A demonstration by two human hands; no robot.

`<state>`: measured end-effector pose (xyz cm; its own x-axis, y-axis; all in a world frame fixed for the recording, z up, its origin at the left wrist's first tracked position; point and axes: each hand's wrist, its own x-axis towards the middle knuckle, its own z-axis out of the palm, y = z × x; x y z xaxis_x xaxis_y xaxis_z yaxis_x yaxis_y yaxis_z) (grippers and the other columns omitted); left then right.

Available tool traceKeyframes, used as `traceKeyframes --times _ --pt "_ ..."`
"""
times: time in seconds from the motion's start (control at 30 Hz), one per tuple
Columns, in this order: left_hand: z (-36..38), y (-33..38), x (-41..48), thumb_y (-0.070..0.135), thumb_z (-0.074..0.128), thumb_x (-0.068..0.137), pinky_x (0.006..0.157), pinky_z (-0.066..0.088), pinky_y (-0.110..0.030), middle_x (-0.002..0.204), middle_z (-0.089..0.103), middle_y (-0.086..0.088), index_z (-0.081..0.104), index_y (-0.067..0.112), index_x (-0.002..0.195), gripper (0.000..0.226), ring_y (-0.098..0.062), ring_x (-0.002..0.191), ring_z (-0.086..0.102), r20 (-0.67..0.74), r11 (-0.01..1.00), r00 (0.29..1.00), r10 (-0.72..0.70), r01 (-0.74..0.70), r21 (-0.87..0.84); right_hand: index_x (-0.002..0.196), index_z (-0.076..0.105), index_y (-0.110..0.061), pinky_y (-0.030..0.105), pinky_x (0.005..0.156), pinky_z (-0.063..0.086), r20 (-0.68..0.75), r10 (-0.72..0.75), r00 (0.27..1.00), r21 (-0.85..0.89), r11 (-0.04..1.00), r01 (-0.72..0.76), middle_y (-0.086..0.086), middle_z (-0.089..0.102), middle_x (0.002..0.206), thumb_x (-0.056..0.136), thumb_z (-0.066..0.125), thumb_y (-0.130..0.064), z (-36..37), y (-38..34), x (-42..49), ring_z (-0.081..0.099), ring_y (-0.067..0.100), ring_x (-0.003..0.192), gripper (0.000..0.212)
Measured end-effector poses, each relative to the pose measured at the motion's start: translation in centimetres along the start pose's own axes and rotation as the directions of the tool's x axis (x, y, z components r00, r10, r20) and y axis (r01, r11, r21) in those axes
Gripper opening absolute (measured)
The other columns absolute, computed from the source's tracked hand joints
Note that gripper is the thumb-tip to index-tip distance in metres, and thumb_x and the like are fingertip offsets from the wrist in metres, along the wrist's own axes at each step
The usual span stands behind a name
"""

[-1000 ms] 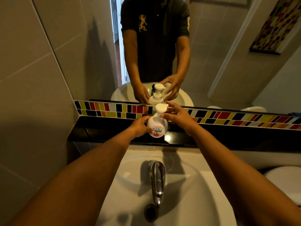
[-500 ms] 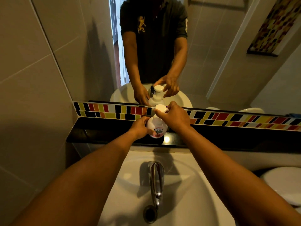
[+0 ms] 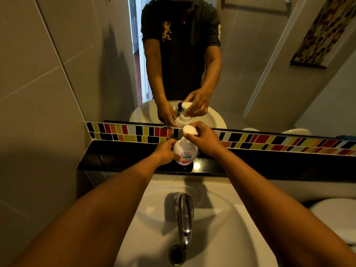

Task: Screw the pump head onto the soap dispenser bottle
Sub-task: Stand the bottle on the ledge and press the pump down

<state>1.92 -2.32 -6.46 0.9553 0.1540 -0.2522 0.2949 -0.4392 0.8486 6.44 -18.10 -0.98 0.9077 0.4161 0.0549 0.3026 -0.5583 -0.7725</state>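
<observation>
A white soap dispenser bottle [image 3: 185,152] with a pink label stands upright on the black shelf [image 3: 119,157] behind the basin. My left hand [image 3: 164,151] wraps its left side and holds it. The white pump head [image 3: 189,130] sits on top of the bottle. My right hand [image 3: 204,140] is closed around the pump's neck from the right, with the fingers under its round top. The joint between pump and bottle is hidden by my fingers.
A chrome tap [image 3: 184,214] arches over the white basin [image 3: 221,228] below my arms. A coloured tile strip [image 3: 269,142] and a mirror [image 3: 250,64] rise right behind the shelf. A grey tiled wall [image 3: 38,112] closes the left side. A white toilet lid [image 3: 335,218] lies at the right.
My right hand has closed over the pump's neck and turned around it. The bottle stays in place in my left hand. The view has shifted slightly.
</observation>
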Motion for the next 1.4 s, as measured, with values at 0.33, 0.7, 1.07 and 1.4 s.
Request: traceKeyframes --times 0.33,0.7,1.07,1.4 --pt "0.0 0.1 -0.1 0.010 0.083 0.069 0.097 0.053 -0.050 0.130 0.061 -0.011 0.052 0.013 0.130 0.069 -0.031 0.118 0.059 -0.006 1.000 1.000 -0.003 0.003 0.009 0.139 0.043 -0.022 0.047 0.099 0.052 0.007 -0.021 1.000 0.123 0.992 0.020 0.009 0.058 0.134 0.086 0.071 -0.033 0.9 0.5 -0.4 0.058 0.025 0.119 0.061" --pt "-0.1 0.2 -0.1 0.006 0.082 0.070 0.097 0.053 -0.049 0.131 0.061 -0.012 0.053 0.012 0.127 0.065 -0.031 0.120 0.058 0.013 1.000 1.000 -0.003 0.003 0.010 0.145 0.042 -0.018 0.038 0.098 0.050 0.176 -0.012 0.984 0.246 0.969 -0.032 0.010 0.053 0.141 0.096 0.060 -0.019 -1.4 0.4 -0.7 0.052 0.024 0.127 0.052" --pt "0.0 0.3 -0.3 0.005 0.083 0.070 0.097 0.053 -0.051 0.131 0.061 -0.012 0.053 0.012 0.128 0.066 -0.032 0.121 0.058 0.006 1.000 1.000 -0.010 0.010 -0.002 0.132 0.048 -0.014 0.020 0.073 0.053 0.121 0.021 0.992 0.307 0.950 -0.057 0.000 0.061 0.119 0.088 0.070 -0.015 -0.9 0.4 -0.5 0.061 0.019 0.112 0.049" --pt "-0.1 -0.3 -0.5 0.003 0.084 0.067 0.104 0.048 -0.050 0.143 0.054 -0.010 0.045 0.017 0.142 0.085 -0.031 0.131 0.051 0.000 0.996 1.000 0.026 -0.026 -0.080 0.148 0.034 -0.021 0.033 0.093 0.049 0.108 0.052 0.993 0.317 0.945 -0.084 0.000 0.056 0.129 0.084 0.073 -0.009 -0.7 1.4 -1.3 0.052 0.013 0.116 0.076"
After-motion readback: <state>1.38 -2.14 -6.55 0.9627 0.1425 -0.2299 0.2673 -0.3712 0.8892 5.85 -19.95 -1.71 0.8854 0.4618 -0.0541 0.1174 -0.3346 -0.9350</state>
